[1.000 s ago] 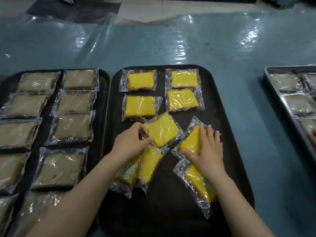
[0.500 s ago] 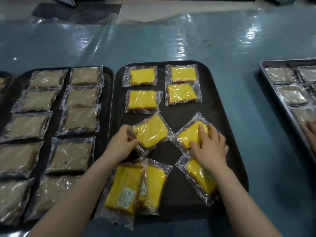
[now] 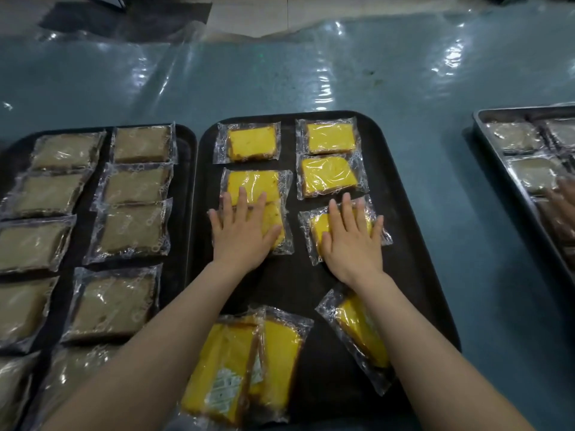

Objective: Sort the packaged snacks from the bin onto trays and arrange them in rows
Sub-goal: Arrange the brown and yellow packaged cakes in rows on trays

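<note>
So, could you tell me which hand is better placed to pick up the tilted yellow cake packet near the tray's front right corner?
Probably the right hand. It lies flat on a wrapped yellow cake packet directly above the tilted packet, which sits beside that forearm. The left hand presses a packet in the left column.

We look down on a wide table (image 3: 404,98) with a blue-green top, covered by a clear plastic sheet (image 3: 174,73) that lies in wrinkles and folds. Light from above breaks into bright white glints across the sheet, strongest at the far right. Beyond the table's far edge we see a floor of pale tiles (image 3: 249,14), with a dark patch (image 3: 130,17) on its left.
</note>
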A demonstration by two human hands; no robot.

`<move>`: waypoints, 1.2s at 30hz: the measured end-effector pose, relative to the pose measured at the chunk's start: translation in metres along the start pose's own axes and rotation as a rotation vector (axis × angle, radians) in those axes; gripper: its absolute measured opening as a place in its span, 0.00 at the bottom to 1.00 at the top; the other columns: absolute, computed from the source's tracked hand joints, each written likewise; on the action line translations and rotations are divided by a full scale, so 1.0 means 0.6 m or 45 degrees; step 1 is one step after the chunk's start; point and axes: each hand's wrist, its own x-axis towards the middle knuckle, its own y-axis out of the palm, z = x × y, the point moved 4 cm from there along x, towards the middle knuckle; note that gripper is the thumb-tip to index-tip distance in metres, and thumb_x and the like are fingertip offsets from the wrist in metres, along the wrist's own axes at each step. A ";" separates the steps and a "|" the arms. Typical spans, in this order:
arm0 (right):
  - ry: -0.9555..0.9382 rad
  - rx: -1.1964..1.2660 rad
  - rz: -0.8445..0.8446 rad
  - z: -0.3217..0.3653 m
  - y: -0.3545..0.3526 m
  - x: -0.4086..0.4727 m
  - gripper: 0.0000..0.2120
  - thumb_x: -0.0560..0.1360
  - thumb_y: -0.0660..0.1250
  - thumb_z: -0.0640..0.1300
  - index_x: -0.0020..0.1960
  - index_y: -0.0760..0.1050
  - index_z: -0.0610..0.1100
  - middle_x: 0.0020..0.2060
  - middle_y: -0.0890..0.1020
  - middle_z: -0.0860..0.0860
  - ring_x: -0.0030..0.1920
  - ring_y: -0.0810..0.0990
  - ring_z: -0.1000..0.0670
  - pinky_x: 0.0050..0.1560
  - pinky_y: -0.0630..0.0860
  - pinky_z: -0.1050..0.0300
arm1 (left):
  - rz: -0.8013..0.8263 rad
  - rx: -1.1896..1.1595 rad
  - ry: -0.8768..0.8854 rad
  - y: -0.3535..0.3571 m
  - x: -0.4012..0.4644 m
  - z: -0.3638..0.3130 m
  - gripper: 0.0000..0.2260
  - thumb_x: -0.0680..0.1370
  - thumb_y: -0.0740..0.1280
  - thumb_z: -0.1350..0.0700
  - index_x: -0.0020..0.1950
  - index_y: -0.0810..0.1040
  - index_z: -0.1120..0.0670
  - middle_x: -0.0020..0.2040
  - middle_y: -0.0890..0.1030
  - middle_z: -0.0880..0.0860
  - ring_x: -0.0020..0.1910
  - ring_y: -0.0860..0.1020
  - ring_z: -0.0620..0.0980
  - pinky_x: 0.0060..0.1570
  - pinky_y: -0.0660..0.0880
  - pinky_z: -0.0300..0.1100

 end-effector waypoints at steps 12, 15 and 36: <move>-0.129 0.036 0.018 0.008 -0.031 0.117 0.32 0.79 0.49 0.64 0.78 0.40 0.58 0.78 0.38 0.50 0.76 0.33 0.44 0.71 0.36 0.34 | 0.139 0.162 0.206 0.031 0.017 0.008 0.35 0.68 0.41 0.26 0.71 0.32 0.34 0.74 0.30 0.50 0.73 0.31 0.60 0.66 0.31 0.60; -0.036 -0.019 0.056 -0.003 -0.012 0.111 0.31 0.78 0.43 0.67 0.77 0.40 0.59 0.78 0.39 0.49 0.76 0.34 0.41 0.67 0.33 0.30 | 0.139 0.152 0.180 0.033 0.023 0.008 0.36 0.68 0.41 0.26 0.72 0.33 0.35 0.73 0.29 0.50 0.73 0.31 0.60 0.66 0.31 0.59; 0.118 0.384 -0.138 -0.029 -0.044 -0.120 0.24 0.80 0.60 0.49 0.74 0.61 0.51 0.78 0.51 0.51 0.77 0.44 0.50 0.74 0.45 0.46 | 0.136 -0.438 0.218 -0.005 -0.149 0.023 0.27 0.79 0.60 0.46 0.76 0.54 0.46 0.77 0.52 0.44 0.74 0.46 0.40 0.72 0.55 0.46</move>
